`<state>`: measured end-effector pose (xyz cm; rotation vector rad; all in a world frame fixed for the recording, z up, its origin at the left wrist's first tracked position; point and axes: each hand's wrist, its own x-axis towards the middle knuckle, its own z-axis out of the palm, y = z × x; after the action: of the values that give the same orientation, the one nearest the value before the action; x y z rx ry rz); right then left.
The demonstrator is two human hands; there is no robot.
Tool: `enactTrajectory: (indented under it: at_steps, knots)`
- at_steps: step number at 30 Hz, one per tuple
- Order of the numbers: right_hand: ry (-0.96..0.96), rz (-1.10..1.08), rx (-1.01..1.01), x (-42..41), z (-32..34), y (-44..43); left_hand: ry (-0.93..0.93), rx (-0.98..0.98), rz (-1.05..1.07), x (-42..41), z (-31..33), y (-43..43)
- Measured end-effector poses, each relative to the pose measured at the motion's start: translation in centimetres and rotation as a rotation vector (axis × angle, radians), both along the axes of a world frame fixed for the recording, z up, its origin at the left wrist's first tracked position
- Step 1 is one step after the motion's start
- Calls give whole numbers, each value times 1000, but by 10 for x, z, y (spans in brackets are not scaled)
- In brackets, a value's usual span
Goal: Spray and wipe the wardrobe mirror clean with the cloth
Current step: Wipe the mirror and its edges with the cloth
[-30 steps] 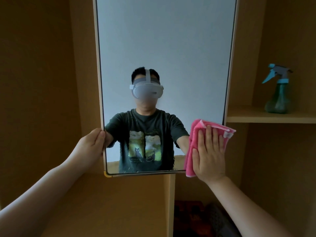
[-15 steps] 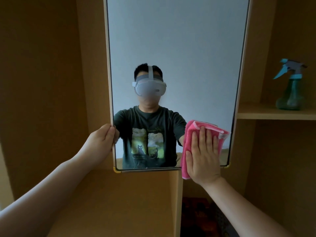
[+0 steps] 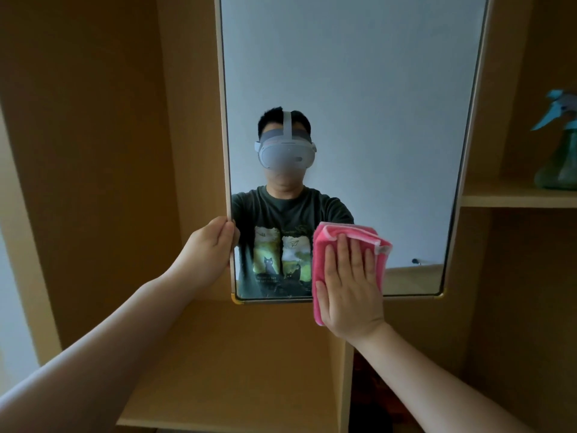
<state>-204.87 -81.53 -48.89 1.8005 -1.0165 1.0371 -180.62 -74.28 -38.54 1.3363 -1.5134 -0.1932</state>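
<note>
The right grip [image 3: 349,289] lies flat, fingers straight and close together, pressing the folded pink cloth [image 3: 323,248] low on the mirror [image 3: 343,89], and the cloth overhangs the bottom edge. The left grip [image 3: 212,251] curls round the mirror's left edge. Farther right, a spray bottle [image 3: 559,160] stands on a shelf [image 3: 512,198].

- Home wardrobe interior: tan wooden panels [image 3: 93,151] fill the frame's left.
- Centre: a tall wood-edged mirror [image 3: 343,73].
- Right edge: a green plastic spray bottle [image 3: 560,165] on a wooden shelf [image 3: 512,197].
</note>
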Motion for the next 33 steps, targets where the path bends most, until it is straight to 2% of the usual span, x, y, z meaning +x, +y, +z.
enactTrajectory:
  at_steps: [7, 21, 28, 33]
  knots:
    - [91, 87, -11, 38, -9, 5, -33, 25, -26, 0, 2, 3]
    - [165, 168, 27, 98, -3, 16, 53, 84, -94, 3, 5, -1]
    - [199, 203, 76, 107, 2, 16, 27, 77, -44, 4, 6, -2]
    - [216, 308, 116, 98, -14, 22, -32, 45, -17, 3, 4, 0]
